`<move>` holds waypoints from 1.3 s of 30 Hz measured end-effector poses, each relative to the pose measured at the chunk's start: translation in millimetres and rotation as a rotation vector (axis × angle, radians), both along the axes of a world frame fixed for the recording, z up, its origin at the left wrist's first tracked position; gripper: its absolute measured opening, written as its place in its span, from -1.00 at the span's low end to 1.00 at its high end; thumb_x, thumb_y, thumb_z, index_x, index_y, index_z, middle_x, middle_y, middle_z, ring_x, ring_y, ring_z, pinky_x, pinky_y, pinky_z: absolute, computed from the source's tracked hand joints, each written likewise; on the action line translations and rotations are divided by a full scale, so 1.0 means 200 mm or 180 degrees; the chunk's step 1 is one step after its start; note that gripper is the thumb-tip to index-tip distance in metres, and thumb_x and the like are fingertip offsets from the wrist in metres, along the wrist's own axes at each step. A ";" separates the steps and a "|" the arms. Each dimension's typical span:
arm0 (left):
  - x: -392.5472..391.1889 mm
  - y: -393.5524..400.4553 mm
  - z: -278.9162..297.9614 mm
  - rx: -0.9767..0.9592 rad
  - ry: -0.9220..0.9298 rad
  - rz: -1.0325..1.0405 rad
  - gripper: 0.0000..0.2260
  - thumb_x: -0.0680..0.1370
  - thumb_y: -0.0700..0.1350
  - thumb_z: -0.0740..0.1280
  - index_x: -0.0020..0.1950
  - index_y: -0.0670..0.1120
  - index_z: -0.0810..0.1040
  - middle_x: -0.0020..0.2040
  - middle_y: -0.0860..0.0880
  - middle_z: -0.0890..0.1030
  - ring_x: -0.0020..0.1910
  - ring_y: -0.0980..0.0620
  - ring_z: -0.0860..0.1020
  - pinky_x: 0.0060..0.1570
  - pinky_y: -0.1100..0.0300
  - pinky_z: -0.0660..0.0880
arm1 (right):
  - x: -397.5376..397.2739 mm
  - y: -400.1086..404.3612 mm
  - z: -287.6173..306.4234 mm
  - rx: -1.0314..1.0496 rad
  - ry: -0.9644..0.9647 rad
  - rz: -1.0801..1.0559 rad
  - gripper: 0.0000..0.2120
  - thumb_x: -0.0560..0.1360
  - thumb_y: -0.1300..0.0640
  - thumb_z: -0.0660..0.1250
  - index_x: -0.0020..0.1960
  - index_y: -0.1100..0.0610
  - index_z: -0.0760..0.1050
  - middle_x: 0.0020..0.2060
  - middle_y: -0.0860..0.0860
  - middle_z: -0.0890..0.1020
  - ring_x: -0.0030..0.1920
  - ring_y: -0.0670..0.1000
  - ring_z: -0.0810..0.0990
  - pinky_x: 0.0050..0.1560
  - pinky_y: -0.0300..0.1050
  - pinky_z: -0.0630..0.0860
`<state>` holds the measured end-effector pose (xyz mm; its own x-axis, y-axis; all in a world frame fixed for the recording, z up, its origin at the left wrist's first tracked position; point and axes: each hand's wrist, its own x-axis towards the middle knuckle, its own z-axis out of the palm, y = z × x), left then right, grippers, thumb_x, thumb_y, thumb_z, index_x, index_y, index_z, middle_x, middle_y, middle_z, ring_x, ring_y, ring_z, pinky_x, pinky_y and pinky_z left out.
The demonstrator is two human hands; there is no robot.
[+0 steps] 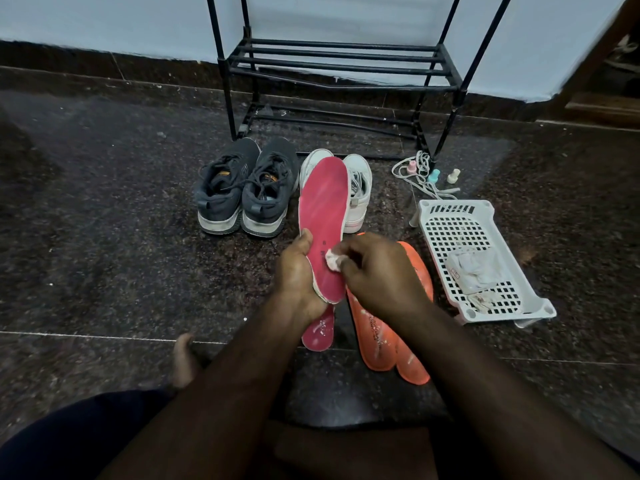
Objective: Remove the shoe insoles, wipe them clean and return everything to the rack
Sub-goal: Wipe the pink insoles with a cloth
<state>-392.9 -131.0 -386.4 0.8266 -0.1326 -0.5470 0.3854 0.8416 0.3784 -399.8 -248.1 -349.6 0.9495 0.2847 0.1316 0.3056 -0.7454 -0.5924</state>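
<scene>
My left hand (297,271) grips the heel end of a pink insole (323,209) and holds it up, toe pointing away. My right hand (377,271) pinches a small white wipe (333,260) against the insole's lower part. A second pink insole (318,332) lies on the floor below it. Two orange insoles (388,344) lie side by side to the right, partly under my right arm. A pair of dark grey sneakers (242,188) and a pair of white sneakers (358,188) stand in front of the black shoe rack (341,64).
A white perforated plastic basket (460,233) holding crumpled wipes sits on the floor at right. Behind it lie white laces (415,168) and three small bottles (433,175). My bare foot (183,362) rests on the dark speckled floor at lower left. A wall runs behind the rack.
</scene>
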 end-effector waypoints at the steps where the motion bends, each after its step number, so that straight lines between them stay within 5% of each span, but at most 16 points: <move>1: -0.01 0.00 0.00 -0.0044 -0.0031 -0.0003 -0.50 0.69 0.10 0.04 0.31 -0.27 0.51 0.01 -0.25 0.67 0.00 -0.17 0.64 0.10 -0.05 0.53 | 0.01 0.01 -0.01 -0.0142 -0.0193 -0.0041 -0.81 0.46 0.20 0.32 0.00 0.09 0.68 -0.12 0.02 0.66 -0.07 0.02 0.60 -0.04 -0.16 0.46; 6: -0.01 0.01 -0.02 -0.0130 0.0006 -0.0100 -0.46 0.68 0.15 0.08 0.23 -0.31 0.53 0.07 -0.26 0.63 0.01 -0.16 0.60 0.40 -0.06 0.39 | -0.03 0.06 -0.04 -0.0581 0.0137 0.0373 -0.81 0.46 0.17 0.30 -0.02 0.15 0.65 -0.15 0.11 0.64 -0.09 0.13 0.60 -0.05 0.02 0.50; 11: 0.00 0.00 0.00 -0.0021 0.0038 -0.0066 -0.46 0.68 0.16 0.08 0.22 -0.29 0.54 0.09 -0.26 0.64 -0.01 -0.18 0.64 0.08 -0.08 0.55 | -0.03 0.00 0.01 0.0173 0.0598 0.0297 -0.87 0.45 0.24 0.39 -0.10 0.05 0.68 -0.22 -0.12 0.66 -0.21 -0.16 0.57 -0.13 -0.25 0.44; 15: -0.02 -0.02 0.00 -0.0097 -0.0078 -0.0042 -0.49 0.69 0.11 0.05 0.24 -0.28 0.54 -0.02 -0.25 0.68 -0.02 -0.17 0.64 0.08 -0.06 0.53 | 0.01 0.01 -0.03 -0.0348 -0.0218 -0.0012 -0.80 0.45 0.25 0.34 0.02 0.12 0.66 -0.10 0.06 0.64 -0.04 0.06 0.58 0.02 -0.06 0.48; 20: 0.00 0.00 0.01 0.0015 0.0015 -0.0075 -0.44 0.67 0.16 0.07 0.27 -0.31 0.52 0.11 -0.26 0.60 -0.04 -0.15 0.65 0.11 0.00 0.56 | -0.03 0.03 -0.02 -0.0175 0.0414 0.0473 -0.85 0.42 0.27 0.34 -0.11 0.09 0.65 -0.22 -0.03 0.63 -0.18 -0.06 0.54 -0.09 -0.10 0.47; 27: -0.02 -0.02 0.00 0.0004 -0.0050 -0.0111 -0.51 0.70 0.10 0.04 0.22 -0.25 0.55 -0.02 -0.23 0.69 0.03 -0.15 0.63 0.16 0.00 0.52 | 0.00 0.04 -0.08 -0.0188 -0.0487 0.0076 -0.89 0.40 0.22 0.32 -0.13 0.20 0.62 -0.23 0.12 0.58 -0.20 0.15 0.57 -0.21 0.04 0.53; 31: -0.01 -0.02 0.01 0.0067 -0.0012 -0.0038 -0.50 0.70 0.11 0.03 0.19 -0.27 0.56 -0.05 -0.24 0.69 -0.09 -0.14 0.68 0.08 -0.03 0.55 | 0.02 0.01 -0.05 -0.0121 -0.0278 0.0152 -0.88 0.46 0.24 0.35 -0.06 0.16 0.66 -0.16 0.09 0.64 -0.08 0.11 0.59 -0.02 0.00 0.48; 36: -0.01 -0.02 0.01 0.0188 0.0247 0.0007 -0.42 0.68 0.16 0.07 0.43 -0.30 0.43 0.30 -0.30 0.57 0.09 -0.20 0.62 0.10 -0.03 0.57 | -0.03 0.04 -0.05 -0.0275 -0.0041 0.0416 -0.83 0.39 0.25 0.36 -0.08 0.13 0.68 -0.18 0.09 0.67 -0.10 0.11 0.61 -0.06 0.03 0.52; 39: -0.02 -0.03 0.01 0.0156 0.0165 0.0068 -0.50 0.70 0.10 0.05 0.31 -0.27 0.52 0.05 -0.26 0.68 -0.01 -0.17 0.65 0.06 -0.05 0.56 | 0.01 0.02 -0.07 -0.0345 -0.0433 0.0066 -0.83 0.39 0.22 0.30 -0.11 0.17 0.65 -0.21 0.11 0.61 -0.16 0.16 0.60 -0.15 0.01 0.53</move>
